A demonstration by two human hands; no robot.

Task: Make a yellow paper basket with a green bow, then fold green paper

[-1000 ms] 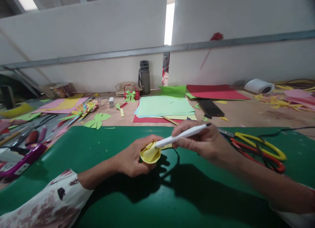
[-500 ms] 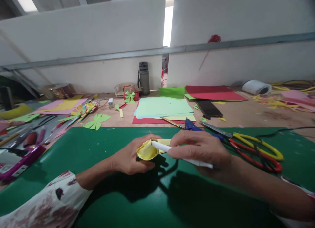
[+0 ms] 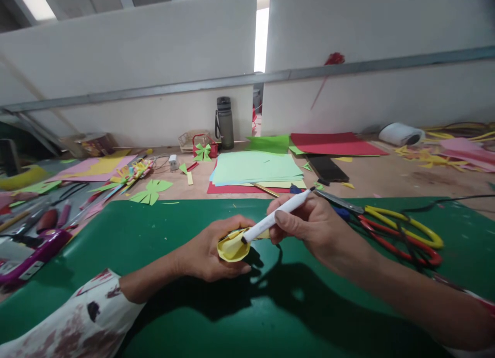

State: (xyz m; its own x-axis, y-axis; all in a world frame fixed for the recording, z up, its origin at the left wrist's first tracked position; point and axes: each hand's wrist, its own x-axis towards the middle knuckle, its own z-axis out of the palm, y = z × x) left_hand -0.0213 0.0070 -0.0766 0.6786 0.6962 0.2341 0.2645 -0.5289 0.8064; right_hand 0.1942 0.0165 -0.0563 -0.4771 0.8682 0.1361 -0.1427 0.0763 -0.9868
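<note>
My left hand is closed around a yellow paper cup shape, its open end facing me. Between the thumb and fingers of my right hand is a white marker pen, held slanting. The pen's dark lower end touches the paper's rim or lies just inside it; which of these, I cannot tell. Its other dark end points up and to the right. Behind the pen shows part of a yellow strip. Below both hands lies a green mat.
To the right lie scissors with yellow and red handles. Paper sheets, a phone and a dark bottle are farther back. A green paper flower lies at left, near a purple tool.
My right hand has turned the pen from sloping down to the right to sloping up to the right. The paper cup shape has moved slightly down. My left hand keeps its hold.
</note>
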